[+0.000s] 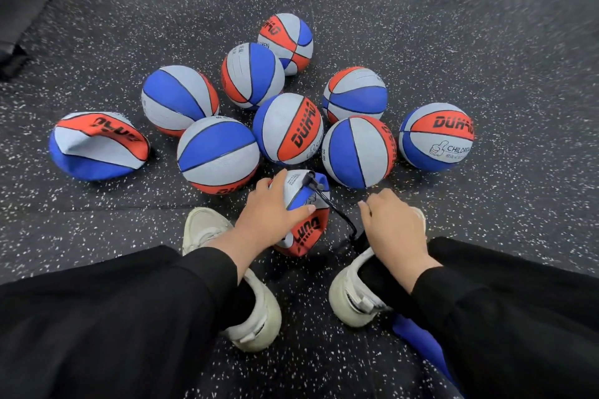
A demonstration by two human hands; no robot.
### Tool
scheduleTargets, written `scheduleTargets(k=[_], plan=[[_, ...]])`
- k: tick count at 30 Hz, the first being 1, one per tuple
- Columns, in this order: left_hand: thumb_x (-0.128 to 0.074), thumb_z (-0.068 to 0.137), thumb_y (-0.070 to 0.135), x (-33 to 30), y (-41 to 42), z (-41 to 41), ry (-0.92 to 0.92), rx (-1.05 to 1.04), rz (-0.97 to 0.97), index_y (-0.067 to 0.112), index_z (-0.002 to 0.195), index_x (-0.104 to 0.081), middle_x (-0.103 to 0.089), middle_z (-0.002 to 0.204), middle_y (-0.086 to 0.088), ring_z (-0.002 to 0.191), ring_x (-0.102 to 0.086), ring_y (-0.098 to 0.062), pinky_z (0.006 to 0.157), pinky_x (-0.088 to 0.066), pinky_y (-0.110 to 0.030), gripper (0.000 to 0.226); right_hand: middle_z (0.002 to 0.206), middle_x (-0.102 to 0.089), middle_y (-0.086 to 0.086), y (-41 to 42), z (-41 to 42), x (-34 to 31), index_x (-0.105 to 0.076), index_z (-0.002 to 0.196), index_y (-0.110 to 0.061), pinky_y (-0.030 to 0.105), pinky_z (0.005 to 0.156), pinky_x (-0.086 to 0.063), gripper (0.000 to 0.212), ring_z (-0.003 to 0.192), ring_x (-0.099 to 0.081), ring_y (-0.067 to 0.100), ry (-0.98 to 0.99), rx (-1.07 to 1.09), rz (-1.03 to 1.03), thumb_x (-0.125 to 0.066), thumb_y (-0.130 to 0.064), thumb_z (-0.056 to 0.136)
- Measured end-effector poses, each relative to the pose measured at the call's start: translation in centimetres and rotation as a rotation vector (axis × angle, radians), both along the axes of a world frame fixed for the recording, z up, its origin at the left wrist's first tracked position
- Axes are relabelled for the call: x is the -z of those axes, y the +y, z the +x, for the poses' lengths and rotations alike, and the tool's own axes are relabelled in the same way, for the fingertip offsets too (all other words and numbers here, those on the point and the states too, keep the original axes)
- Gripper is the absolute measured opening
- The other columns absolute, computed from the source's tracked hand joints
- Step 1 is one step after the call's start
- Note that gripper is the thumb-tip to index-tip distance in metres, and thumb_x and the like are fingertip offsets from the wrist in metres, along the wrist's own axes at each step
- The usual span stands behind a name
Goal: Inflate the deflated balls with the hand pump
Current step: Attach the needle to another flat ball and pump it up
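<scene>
Left hand [270, 209] lies flat on the flat ball [303, 217] on the floor [486, 58], between the shoes [227, 275], black hose [327, 201] plugged in. Right hand [393, 225] curled downward, can't tell what it holds.

The left hand [270, 209] covers the near left side of the collapsed ball [304, 204], and the right hand [393, 225] hides whatever it grips, so the body of the pump is not visible and only its black hose [335, 212] shows, lower centre. A blue object [418, 338] beside the right shoe [355, 293] is covered by the black trouser leg and cut off by the bottom edge; its identity cannot be determined. The upper corners of the frame are blurred, and the dark object [19, 26] at upper left, cut off by the left edge, cannot be identified.
</scene>
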State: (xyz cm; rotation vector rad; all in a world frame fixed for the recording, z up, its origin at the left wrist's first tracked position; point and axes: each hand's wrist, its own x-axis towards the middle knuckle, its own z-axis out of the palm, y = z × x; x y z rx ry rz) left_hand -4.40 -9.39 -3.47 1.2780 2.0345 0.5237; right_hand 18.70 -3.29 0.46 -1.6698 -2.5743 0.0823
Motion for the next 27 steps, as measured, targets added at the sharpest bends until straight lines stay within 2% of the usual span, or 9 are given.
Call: scheduleTargets(k=[4, 7, 10, 14, 17, 20, 23, 25, 27], plan=[[-0.061, 0.074, 0.081, 0.0, -0.1, -0.2, -0.014, -0.008, -0.010, 0.041, 0.157, -0.017, -0.032, 0.154, -0.009, 0.139, -0.039, -0.035, 0.113, -0.039, -0.054, 0.102, 0.080, -0.048, 0.000, 1.1, -0.2, -1.7, -0.049, 0.070, -0.016, 0.034, 0.061, -0.032, 0.040, 0.073, -0.057, 0.028, 0.054, -0.012, -0.119, -0.048, -0.040, 0.102], [-0.059, 0.075, 0.082, -0.4, 0.0, -0.1, -0.001, -0.005, -0.016, 0.040, 0.158, -0.015, -0.031, 0.154, -0.009, 0.140, -0.038, -0.036, 0.113, -0.039, -0.055, 0.103, 0.074, -0.053, 0.005, 3.6, -1.1, -6.3, -0.049, 0.065, -0.013, 0.034, 0.058, -0.033, 0.043, 0.065, -0.051, 0.029, 0.101, -0.011, -0.020, -0.055, -0.038, 0.100], [-0.062, 0.081, 0.076, -0.5, 0.0, 0.0, 0.015, 0.004, -0.013, 0.035, 0.160, -0.014, -0.029, 0.157, -0.010, 0.143, -0.033, -0.036, 0.115, -0.036, -0.053, 0.102, 0.069, -0.055, 0.005, 4.7, -1.7, -8.8, -0.055, 0.068, -0.012, 0.034, 0.056, -0.039, 0.040, 0.064, -0.052, 0.029, 0.061, -0.033, 0.027, -0.056, -0.038, 0.099], [-0.062, 0.081, 0.076, -0.5, 0.1, 0.1, 0.021, -0.001, -0.007, 0.034, 0.160, -0.013, -0.028, 0.157, -0.011, 0.143, -0.033, -0.036, 0.116, -0.035, -0.050, 0.102, 0.080, -0.054, 0.005, 2.7, -1.3, -5.6, -0.055, 0.076, -0.013, 0.032, 0.057, -0.035, 0.036, 0.069, -0.059, 0.032, 0.043, 0.040, 0.125, -0.047, -0.035, 0.104], [-0.063, 0.080, 0.076, -0.7, -0.1, 0.1, 0.003, -0.001, -0.012, 0.036, 0.159, -0.015, -0.029, 0.156, -0.010, 0.141, -0.034, -0.036, 0.115, -0.036, -0.050, 0.100, 0.090, -0.054, 0.004, 1.0, -1.4, -2.4, -0.058, 0.087, -0.015, 0.034, 0.061, -0.036, 0.032, 0.079, -0.060, 0.031, 0.002, 0.040, 0.019, -0.040, -0.036, 0.104], [-0.064, 0.080, 0.075, -1.0, -0.2, 0.2, -0.006, 0.003, -0.022, 0.038, 0.159, -0.014, -0.028, 0.156, -0.010, 0.141, -0.034, -0.036, 0.114, -0.036, -0.050, 0.100, 0.098, -0.051, 0.006, 0.5, -0.9, -0.7, -0.058, 0.095, -0.014, 0.034, 0.061, -0.033, 0.023, 0.084, -0.061, 0.033, -0.082, 0.045, -0.026, -0.045, -0.030, 0.104], [-0.065, 0.081, 0.073, -1.2, -0.4, 0.0, -0.032, -0.003, -0.024, 0.037, 0.159, -0.013, -0.026, 0.158, -0.010, 0.143, -0.032, -0.036, 0.115, -0.033, -0.049, 0.100, 0.091, -0.044, -0.002, 0.4, -0.5, -0.7, -0.058, 0.091, -0.017, 0.033, 0.061, -0.032, 0.014, 0.081, -0.061, 0.028, -0.088, 0.023, -0.097, -0.051, -0.023, 0.102], [-0.065, 0.082, 0.072, -1.2, -0.6, -0.2, -0.039, -0.009, -0.022, 0.037, 0.159, -0.013, -0.026, 0.158, -0.010, 0.143, -0.032, -0.036, 0.115, -0.033, -0.048, 0.099, 0.087, -0.044, -0.004, 0.5, -0.7, -1.8, -0.060, 0.089, -0.017, 0.032, 0.064, -0.033, 0.023, 0.079, -0.060, 0.026, -0.023, -0.009, -0.146, -0.048, -0.030, 0.104], [-0.064, 0.082, 0.073, -1.3, -0.5, -0.2, -0.037, -0.017, -0.018, 0.037, 0.159, -0.014, -0.027, 0.158, -0.010, 0.143, -0.033, -0.036, 0.114, -0.034, -0.047, 0.099, 0.086, -0.049, -0.001, 1.6, -1.4, -4.3, -0.064, 0.086, -0.015, 0.033, 0.064, -0.036, 0.028, 0.077, -0.058, 0.028, 0.053, -0.008, -0.105, -0.049, -0.032, 0.103]])
